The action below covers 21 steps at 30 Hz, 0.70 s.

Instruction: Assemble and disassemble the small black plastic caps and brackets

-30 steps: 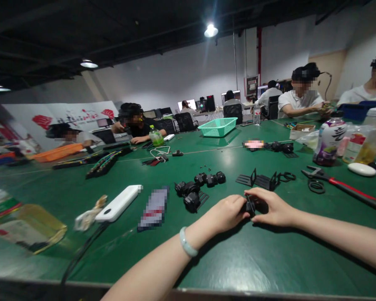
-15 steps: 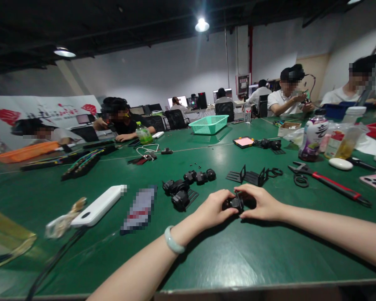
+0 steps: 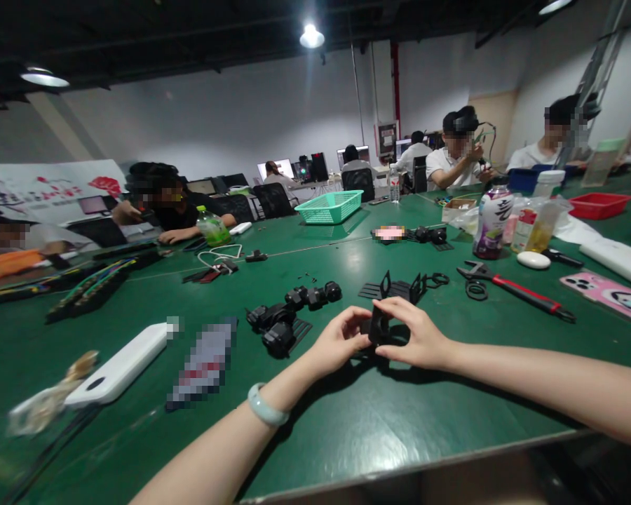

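Just above the green table (image 3: 378, 435), a small black plastic part (image 3: 379, 327) with a squarish, bracket-like face is between my two hands. My right hand (image 3: 423, 337) pinches its upper and lower edges between fingers and thumb. On the other side, my left hand (image 3: 339, 344) has curled fingers and a thumb closed at the part's left side; those fingertips are partly hidden. Beyond my hands lie black slotted brackets (image 3: 392, 287) with upright plates. A cluster of black block-shaped parts (image 3: 278, 328) sits to the left of them.
Adjustable pliers with red-black handles (image 3: 526, 291), black rings (image 3: 476, 290) and a pink phone (image 3: 607, 294) lie at right. Bottles (image 3: 491, 221) stand behind. A white power bank (image 3: 120, 368) with a cable lies left, a green basket (image 3: 330, 207) further back. Co-workers (image 3: 455, 158) sit across the table.
The view has swung to the right, so the table's things sit further left. The black part is turned, and more of its flat, squarish face shows between my hands.
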Each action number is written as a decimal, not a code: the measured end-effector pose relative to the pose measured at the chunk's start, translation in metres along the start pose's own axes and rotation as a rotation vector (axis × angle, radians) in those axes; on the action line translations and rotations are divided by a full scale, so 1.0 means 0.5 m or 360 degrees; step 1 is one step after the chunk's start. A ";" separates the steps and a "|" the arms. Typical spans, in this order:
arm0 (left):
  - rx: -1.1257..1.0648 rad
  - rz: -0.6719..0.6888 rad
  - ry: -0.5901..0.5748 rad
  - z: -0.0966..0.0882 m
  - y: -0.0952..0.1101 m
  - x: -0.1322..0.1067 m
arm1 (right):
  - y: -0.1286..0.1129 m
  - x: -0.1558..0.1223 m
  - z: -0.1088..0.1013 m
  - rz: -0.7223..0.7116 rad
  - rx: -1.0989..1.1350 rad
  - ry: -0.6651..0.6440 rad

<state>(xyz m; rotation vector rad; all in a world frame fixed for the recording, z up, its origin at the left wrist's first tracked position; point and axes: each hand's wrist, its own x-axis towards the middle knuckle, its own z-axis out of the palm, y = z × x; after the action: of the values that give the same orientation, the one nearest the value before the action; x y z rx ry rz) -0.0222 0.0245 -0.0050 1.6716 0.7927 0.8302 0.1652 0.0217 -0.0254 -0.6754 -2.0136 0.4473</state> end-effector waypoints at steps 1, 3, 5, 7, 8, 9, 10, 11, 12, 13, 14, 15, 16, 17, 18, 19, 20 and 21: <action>-0.0060 0.0008 0.0016 0.003 0.002 0.000 | -0.005 -0.001 -0.001 -0.0013 0.0000 0.0044; -0.0161 0.0036 0.0027 0.009 0.005 0.000 | -0.014 -0.004 -0.003 -0.0024 0.0006 0.0103; -0.0260 0.0073 0.0005 0.014 0.006 -0.002 | -0.022 -0.007 -0.005 -0.0008 0.0011 0.0132; -0.0343 0.0093 -0.0017 0.016 0.004 -0.003 | -0.026 -0.009 -0.008 0.0019 -0.0003 0.0146; -0.0373 0.0098 -0.0021 0.017 0.003 -0.004 | -0.027 -0.011 -0.008 0.0031 -0.0017 0.0153; -0.0394 0.0102 -0.0024 0.017 0.002 -0.004 | -0.027 -0.012 -0.009 0.0043 -0.0032 0.0159; -0.0409 0.0108 -0.0033 0.018 0.003 -0.004 | -0.026 -0.013 -0.009 0.0059 -0.0046 0.0162; -0.0419 0.0113 -0.0055 0.019 0.004 -0.004 | -0.024 -0.013 -0.008 0.0077 -0.0056 0.0160; -0.0421 0.0114 -0.0085 0.021 0.006 -0.004 | -0.022 -0.013 -0.007 0.0091 -0.0058 0.0151; -0.0411 0.0114 -0.0116 0.023 0.009 -0.004 | -0.019 -0.013 -0.005 0.0099 -0.0055 0.0136; -0.0383 0.0117 -0.0137 0.025 0.012 -0.004 | -0.017 -0.011 -0.004 0.0097 -0.0045 0.0119; -0.0334 0.0124 -0.0144 0.027 0.015 -0.004 | -0.015 -0.008 -0.002 0.0087 -0.0033 0.0101; -0.0265 0.0136 -0.0136 0.028 0.017 -0.003 | -0.013 -0.006 -0.001 0.0070 -0.0020 0.0077; -0.0184 0.0152 -0.0119 0.029 0.018 -0.003 | -0.013 -0.003 -0.001 0.0051 -0.0012 0.0056; -0.0101 0.0163 -0.0102 0.029 0.018 -0.002 | -0.016 -0.002 -0.002 0.0039 -0.0021 0.0047; -0.0028 0.0163 -0.0088 0.028 0.016 -0.001 | -0.021 -0.004 -0.004 0.0036 -0.0058 0.0052; 0.0026 0.0144 -0.0080 0.027 0.014 0.001 | -0.029 -0.010 -0.006 0.0036 -0.0130 0.0059; 0.0056 0.0111 -0.0075 0.026 0.012 0.001 | -0.041 -0.021 -0.007 0.0011 -0.0217 0.0069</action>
<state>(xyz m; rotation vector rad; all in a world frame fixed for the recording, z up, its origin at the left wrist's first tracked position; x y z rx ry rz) -0.0104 0.0173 -0.0017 1.7520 0.7236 0.8260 0.1668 -0.0007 -0.0194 -0.7694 -2.0145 0.2986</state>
